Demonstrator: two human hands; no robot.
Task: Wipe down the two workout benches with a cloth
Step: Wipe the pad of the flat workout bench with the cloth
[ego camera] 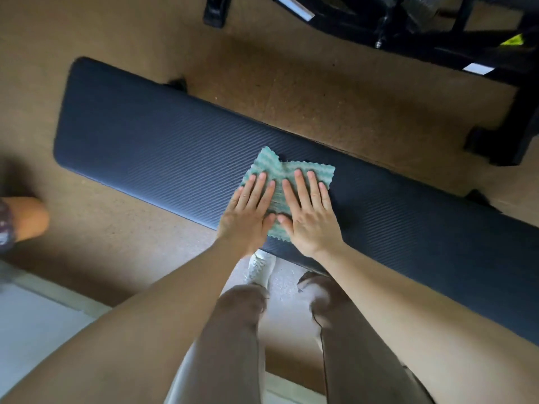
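Observation:
A long dark padded workout bench (145,141) runs from the upper left to the lower right across the view. A green and white striped cloth (287,173) lies flat on its middle. My left hand (248,211) and my right hand (309,217) press side by side on the cloth, palms down, fingers stretched out and slightly apart. The hands cover the near half of the cloth. Only one bench pad is plainly visible.
Brown carpet (320,106) surrounds the bench. A black metal gym frame (437,39) with a foot (495,144) stands at the upper right. My legs and a white shoe (261,266) are just in front of the bench. Another person's leg (29,217) shows at the left edge.

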